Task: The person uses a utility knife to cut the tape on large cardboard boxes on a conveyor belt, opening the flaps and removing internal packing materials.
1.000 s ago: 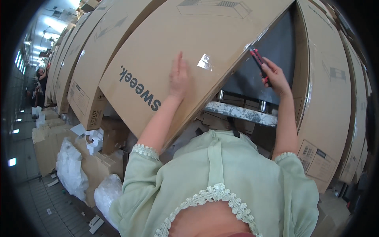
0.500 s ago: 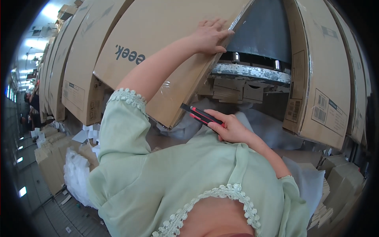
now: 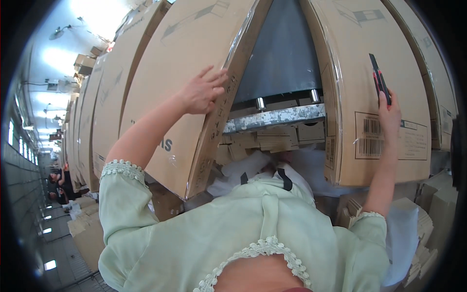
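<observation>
Your left hand [image 3: 202,92] lies flat, fingers spread, bracing the tilted cardboard carton [image 3: 170,87] aside; your right hand [image 3: 389,109] grips a red-black utility knife [image 3: 379,80], blade up, against the neighbouring carton [image 3: 369,73].

The boxes [image 3: 194,58] are plain brown, the knife [image 3: 379,80] red and black, the sleeves [image 3: 124,170] pale green with white lace.

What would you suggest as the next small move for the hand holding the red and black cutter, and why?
Probably bring the right hand in so the utility knife meets the taped edge of the right box. The knife is raised, apart from the cardboard, while the left hand already presses the left box flap aside, exposing the dark panel.
</observation>
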The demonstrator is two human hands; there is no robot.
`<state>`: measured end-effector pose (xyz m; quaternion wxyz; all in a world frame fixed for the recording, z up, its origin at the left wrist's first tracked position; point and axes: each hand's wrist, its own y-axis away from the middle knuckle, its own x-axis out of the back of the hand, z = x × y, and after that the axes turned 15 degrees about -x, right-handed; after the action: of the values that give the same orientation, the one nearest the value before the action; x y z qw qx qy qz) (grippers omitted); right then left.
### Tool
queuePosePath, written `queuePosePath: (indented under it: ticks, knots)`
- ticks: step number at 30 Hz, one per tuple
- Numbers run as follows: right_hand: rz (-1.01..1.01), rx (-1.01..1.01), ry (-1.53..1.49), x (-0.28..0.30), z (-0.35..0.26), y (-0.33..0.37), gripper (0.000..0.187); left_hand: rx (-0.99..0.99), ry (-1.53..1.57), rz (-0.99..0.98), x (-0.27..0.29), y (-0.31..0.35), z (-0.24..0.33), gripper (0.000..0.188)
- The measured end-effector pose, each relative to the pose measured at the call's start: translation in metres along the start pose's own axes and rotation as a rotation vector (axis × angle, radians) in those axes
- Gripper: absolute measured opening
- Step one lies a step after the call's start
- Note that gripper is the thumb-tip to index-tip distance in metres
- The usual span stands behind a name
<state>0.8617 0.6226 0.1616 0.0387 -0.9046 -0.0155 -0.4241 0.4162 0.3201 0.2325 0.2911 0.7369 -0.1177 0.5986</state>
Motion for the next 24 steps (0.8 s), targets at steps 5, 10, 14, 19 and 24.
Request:
queuePosePath:
  ticks: [5, 10, 14, 19, 24]
  knots:
    - [0.202, 0.313, 0.282, -0.002, 0.015, -0.016, 0.038, -0.172, 0.072, -0.085, 0.000, -0.012, -0.016, 0.021]
    - [-0.127, 0.765, -0.055, -0.035, -0.128, 0.027, 0.027, -0.255, 0.078, -0.168, -0.018, -0.011, -0.039, 0.014]
    - [-0.541, 1.105, 0.012, -0.135, -0.202, 0.071, 0.012, -0.259, 0.014, -0.145, -0.020, -0.004, -0.057, 0.013]
    - [-0.230, 1.242, -0.041, -0.265, -0.281, 0.096, 0.025, -0.227, 0.067, 0.055, -0.023, 0.016, -0.059, 0.020]
    - [-0.123, 1.304, 0.077, -0.328, -0.310, 0.111, 0.027, -0.276, 0.132, 0.156, -0.042, 0.028, -0.062, 0.025]
